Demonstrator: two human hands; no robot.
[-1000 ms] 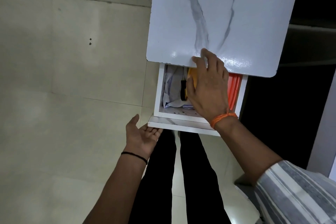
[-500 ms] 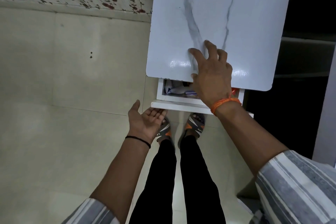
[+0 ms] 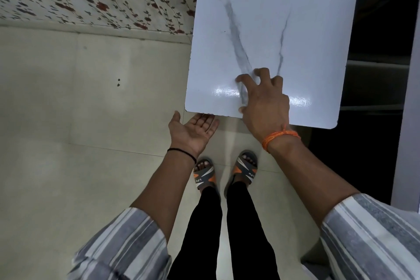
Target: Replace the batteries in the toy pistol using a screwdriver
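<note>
Your right hand [image 3: 264,107] hovers with fingers loosely curled over the near edge of the marble-look worktop [image 3: 295,29], holding nothing. Your left hand [image 3: 193,129] lies spread, palm up, just below that edge. No toy pistol shows; expect light, slippery plastic, best gripped by the handle.

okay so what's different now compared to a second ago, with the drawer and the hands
The drawer, open a second ago with a screwdriver and orange things inside, has slid shut under the white table top and no longer shows. The right hand moved from over the drawer onto the top. The left hand stayed palm up at the front edge, holding nothing.
</note>
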